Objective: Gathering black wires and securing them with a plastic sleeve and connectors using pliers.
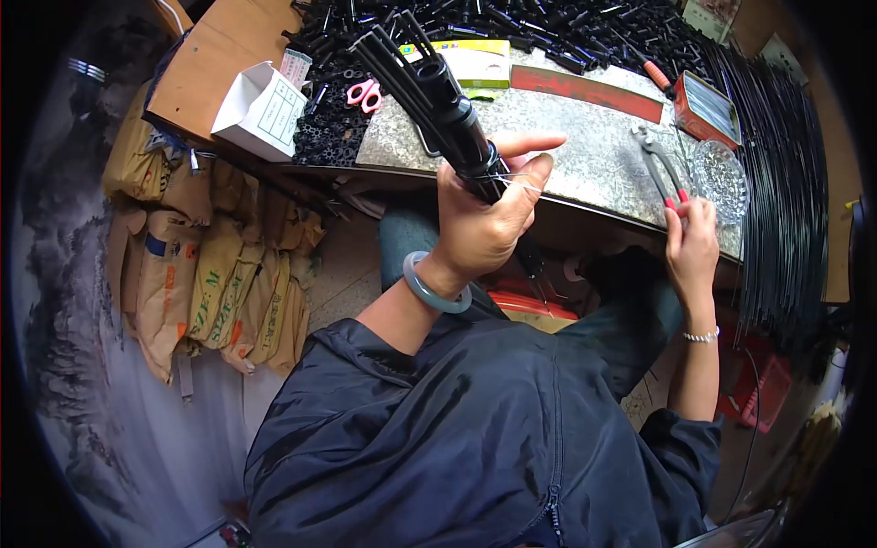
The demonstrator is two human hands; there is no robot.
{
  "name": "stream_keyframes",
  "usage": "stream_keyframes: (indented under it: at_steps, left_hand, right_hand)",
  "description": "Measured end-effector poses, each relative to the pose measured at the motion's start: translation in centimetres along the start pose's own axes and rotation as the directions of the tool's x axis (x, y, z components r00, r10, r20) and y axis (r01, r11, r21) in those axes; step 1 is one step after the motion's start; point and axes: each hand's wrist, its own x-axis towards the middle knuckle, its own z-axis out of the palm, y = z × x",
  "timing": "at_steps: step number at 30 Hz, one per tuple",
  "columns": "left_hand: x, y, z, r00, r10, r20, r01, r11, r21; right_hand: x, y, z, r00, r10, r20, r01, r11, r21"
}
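Note:
My left hand (489,215) is wrapped round a black umbrella frame (452,114), a tube with thin ribs folded along it. It slants up and to the left, over the bench edge. A thin wire (519,180) crosses by the fingers of that hand. At the right, my right hand (692,242) has its fingers closed on the red handle ends of a pair of pliers (660,166). The jaws of the pliers point away from me, over the metal bench top (585,146). Beside them sits a clear round dish (719,178) of small shiny parts.
Black tubular parts (548,27) are heaped at the back. Long black rods (786,183) hang over the right edge. Pink scissors (364,95), a white carton (262,110) and a red box (708,108) lie around. Paper sacks (210,283) stand on the left floor.

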Motion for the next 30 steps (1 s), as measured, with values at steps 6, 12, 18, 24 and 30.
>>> stream_keyframes:
  at_steps: [6,12,18,24,30]
  left_hand:
    - [0.3,-1.2,0.5,0.997,-0.012,-0.077,0.025,0.984,0.178]
    - [0.4,-1.6,1.6,0.990,-0.043,-0.133,0.060,0.990,0.127]
    - [-0.3,-2.1,1.1,0.996,-0.036,-0.082,0.042,0.997,0.066]
    - [-0.7,-0.8,0.8,0.989,0.111,0.100,-0.132,0.963,0.234]
    - [0.1,-1.0,0.1,0.952,0.248,0.178,-0.297,0.888,0.350]
  right_hand:
    - [0.2,-8.6,-8.8,0.956,-0.292,0.027,0.286,0.950,0.125]
    - [0.4,-10.5,-10.7,0.869,-0.495,0.024,0.487,0.845,-0.222]
    - [0.3,-10.6,-10.5,0.815,-0.577,0.055,0.568,0.776,-0.274]
    - [-0.7,-8.6,-10.1,0.383,-0.447,0.808,-0.695,0.438,0.571]
    - [-2.0,-10.3,-8.8,0.846,-0.271,0.459,-0.058,0.809,0.585]
